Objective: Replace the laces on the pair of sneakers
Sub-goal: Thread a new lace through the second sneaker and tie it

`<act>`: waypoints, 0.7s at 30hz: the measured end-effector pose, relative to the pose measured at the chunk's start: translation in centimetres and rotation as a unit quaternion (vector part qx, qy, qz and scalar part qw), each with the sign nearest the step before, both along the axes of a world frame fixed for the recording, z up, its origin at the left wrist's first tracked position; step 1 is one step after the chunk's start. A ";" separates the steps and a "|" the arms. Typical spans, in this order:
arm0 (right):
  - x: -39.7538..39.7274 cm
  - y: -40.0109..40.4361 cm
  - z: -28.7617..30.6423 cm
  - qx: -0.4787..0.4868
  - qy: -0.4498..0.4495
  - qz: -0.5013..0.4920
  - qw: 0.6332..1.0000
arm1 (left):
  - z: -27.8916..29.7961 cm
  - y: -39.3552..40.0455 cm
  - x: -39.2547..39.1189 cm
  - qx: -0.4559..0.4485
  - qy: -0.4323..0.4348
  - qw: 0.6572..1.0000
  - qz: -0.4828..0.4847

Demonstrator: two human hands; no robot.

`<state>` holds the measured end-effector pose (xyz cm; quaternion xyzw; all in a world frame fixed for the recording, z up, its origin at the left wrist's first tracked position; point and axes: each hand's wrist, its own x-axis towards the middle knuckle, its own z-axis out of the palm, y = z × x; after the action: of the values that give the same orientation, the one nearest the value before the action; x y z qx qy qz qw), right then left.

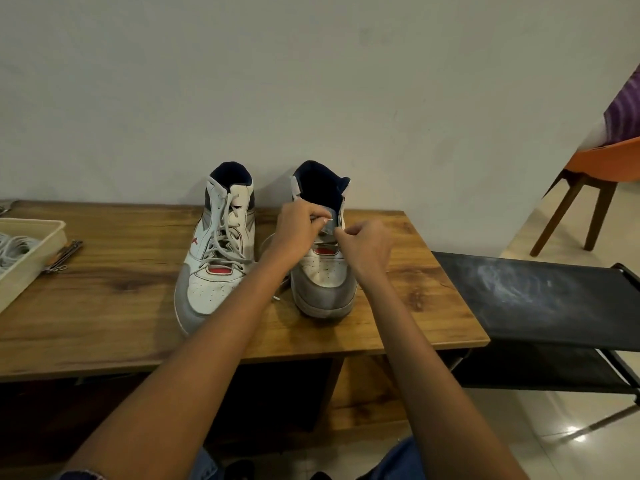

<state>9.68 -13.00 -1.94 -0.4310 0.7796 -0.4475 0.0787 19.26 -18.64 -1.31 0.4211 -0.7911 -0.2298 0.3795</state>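
Both pinching the lace (322, 221) at the right sneaker (322, 265) eyelets: left hand (298, 233) leftward, right hand (367, 245) rightward, tongue running far-to-near between.

The left hand (296, 233) and right hand (363, 247) cover the middle of the right sneaker (323, 271), so its eyelets are hidden — what the curled fingers pinch is too small to tell. The tray (33, 258) runs off the left edge, its cords blurred. The orange chair (602, 168) is cut off at the right edge.
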 end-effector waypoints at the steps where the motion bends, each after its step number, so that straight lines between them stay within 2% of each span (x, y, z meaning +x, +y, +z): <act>1: 0.0 0.0 0.0 -0.008 -0.004 -0.003 1.000 | 0.0 0.0 -0.2 -0.007 -0.003 1.000 0.004; 4: -0.1 0.1 -0.3 -0.016 -0.035 0.001 0.999 | -0.1 0.0 -0.4 -0.016 -0.005 1.000 0.011; 13: -1.9 0.0 -0.5 -0.030 -0.221 0.053 0.973 | -0.8 0.7 -1.5 -0.026 -0.060 0.998 0.017; 21: -2.0 0.2 -0.4 -0.034 -0.262 0.060 0.963 | -0.5 0.7 -1.2 -0.010 -0.081 0.996 0.027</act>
<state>7.69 -12.85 -2.33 -0.3475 0.6885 -0.5655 0.2923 18.03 -17.91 -1.77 0.4555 -0.8102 -0.1765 0.3240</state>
